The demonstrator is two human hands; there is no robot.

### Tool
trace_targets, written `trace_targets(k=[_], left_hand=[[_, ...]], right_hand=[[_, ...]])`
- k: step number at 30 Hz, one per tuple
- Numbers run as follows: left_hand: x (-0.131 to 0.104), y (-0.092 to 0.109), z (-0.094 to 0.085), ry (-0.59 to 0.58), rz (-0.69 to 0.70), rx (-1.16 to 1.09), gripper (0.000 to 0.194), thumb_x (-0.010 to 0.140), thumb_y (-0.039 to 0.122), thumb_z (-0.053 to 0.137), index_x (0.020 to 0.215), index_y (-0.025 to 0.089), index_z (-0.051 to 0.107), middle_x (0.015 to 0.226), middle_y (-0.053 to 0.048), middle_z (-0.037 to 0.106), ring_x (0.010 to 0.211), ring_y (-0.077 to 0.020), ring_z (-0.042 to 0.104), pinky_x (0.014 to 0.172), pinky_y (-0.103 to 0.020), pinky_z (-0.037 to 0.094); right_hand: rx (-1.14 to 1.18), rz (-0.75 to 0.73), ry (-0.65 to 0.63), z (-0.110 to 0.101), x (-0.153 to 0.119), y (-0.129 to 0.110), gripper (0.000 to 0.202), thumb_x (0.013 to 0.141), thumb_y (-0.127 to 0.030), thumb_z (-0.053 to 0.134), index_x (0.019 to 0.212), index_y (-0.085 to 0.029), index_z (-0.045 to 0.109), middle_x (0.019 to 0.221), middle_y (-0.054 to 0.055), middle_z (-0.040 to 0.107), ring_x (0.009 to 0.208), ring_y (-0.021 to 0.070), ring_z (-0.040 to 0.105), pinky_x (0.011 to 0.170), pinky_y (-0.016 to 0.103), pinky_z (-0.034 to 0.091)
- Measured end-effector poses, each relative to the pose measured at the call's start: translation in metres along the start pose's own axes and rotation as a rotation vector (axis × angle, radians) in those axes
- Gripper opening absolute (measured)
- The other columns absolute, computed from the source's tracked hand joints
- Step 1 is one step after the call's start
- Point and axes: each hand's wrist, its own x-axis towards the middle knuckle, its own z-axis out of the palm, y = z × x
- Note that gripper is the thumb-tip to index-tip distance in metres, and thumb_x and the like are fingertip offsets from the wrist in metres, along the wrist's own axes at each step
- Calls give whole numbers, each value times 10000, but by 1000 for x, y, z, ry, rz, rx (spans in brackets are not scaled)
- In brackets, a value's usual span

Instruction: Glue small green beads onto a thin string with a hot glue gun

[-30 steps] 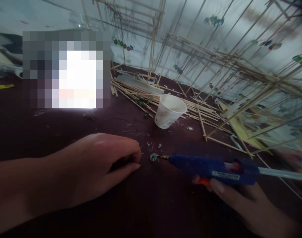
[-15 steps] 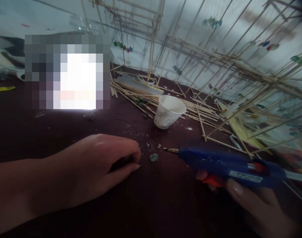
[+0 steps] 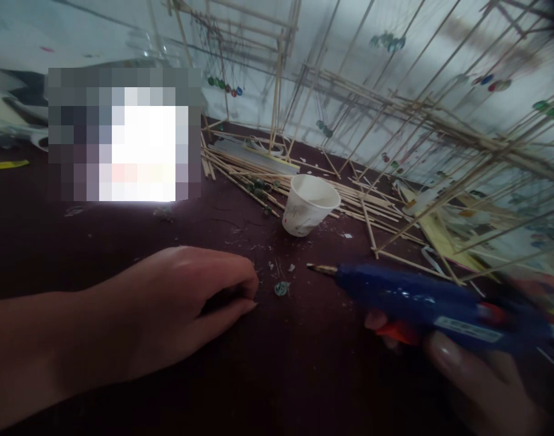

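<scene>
My right hand [image 3: 481, 381] is wrapped round a blue hot glue gun [image 3: 404, 297], with fingers at its orange trigger. Its metal nozzle points left, just above the dark table. On the left, my left hand [image 3: 204, 297] rests on the tabletop with curled fingers, thumb and forefinger close together. Whatever is between those fingertips, if anything, is hidden. A small clear greenish marble [image 3: 281, 289] lies between the left fingertips and the nozzle, touching neither, with thin strands beside it.
A white paper cup [image 3: 309, 206] stands tilted in view behind the marble. Beyond it lie wooden sticks [image 3: 367, 203] and several dark marbles [image 3: 258, 188]. Stick frames [image 3: 279, 91] with hanging marbles rise at the back and right. A bright blurred-out patch [image 3: 143, 145] covers the back left.
The glue gun in my right hand has shifted slightly right, its nozzle a little higher and farther from the marble. My left hand stays where it was.
</scene>
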Motion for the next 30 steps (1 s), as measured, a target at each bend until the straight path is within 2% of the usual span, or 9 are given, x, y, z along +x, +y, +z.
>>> trace_targets(k=[3,6,9,13,17,22,24,27,30], left_hand=[[-2,0,0,1,-1,1,141,989,285,606,856,283,654,749,52,738,616,-155,663,565,-291,451],[-4,-2,2,8,-3,7,137,997,313,610,868,289,648,751,54,738,604,-155,657,558,-296,447],[-3,-3,2,-17,-5,6,140,1016,317,603,884,293,644,771,52,741,630,-156,669,580,-295,458],[-2,-3,0,-34,-15,-2,132,1020,313,610,895,295,648,790,53,748,647,-154,677,588,-295,464],[-2,-3,-1,-27,-17,-13,135,1011,318,613,882,294,647,780,51,746,638,-159,678,581,-303,465],[-3,-3,0,-34,-19,-11,137,1016,317,603,889,297,649,783,48,748,644,-164,678,593,-303,465],[-2,-3,1,-23,-19,-17,133,1007,314,611,882,297,652,771,47,747,634,-166,675,589,-304,462],[-2,-3,1,-11,-18,-16,136,999,316,613,871,293,651,760,46,742,619,-165,668,573,-304,455],[-2,-2,1,-10,-14,-8,142,1002,313,603,870,287,647,767,45,741,626,-163,668,579,-300,456]], right_hand=[[118,97,32,12,1,-15,273,896,-515,799,1129,-389,865,883,16,867,854,379,844,670,404,739],[261,125,14,23,4,-32,348,917,-607,753,1178,-393,841,941,18,873,851,360,846,757,417,740],[307,151,20,26,7,-39,357,927,-608,760,1208,-397,818,926,2,867,815,312,843,782,381,731],[259,157,-26,21,11,-35,364,829,-598,871,1059,-317,845,907,33,854,773,276,819,742,339,715],[288,143,-79,20,14,-31,392,832,-606,865,1100,-323,837,934,36,850,798,260,809,815,346,706],[226,141,-11,23,9,-24,381,860,-561,849,1134,-298,830,1018,69,852,889,300,820,876,403,706],[211,129,-32,22,8,-20,392,852,-559,857,1135,-289,828,1016,73,851,905,308,820,924,430,695],[170,99,-87,18,9,-17,385,857,-557,848,1142,-299,825,1019,71,850,906,308,824,919,432,695],[102,94,-79,15,9,-15,445,870,-577,827,1218,-301,805,1085,84,847,947,324,830,927,446,692]])
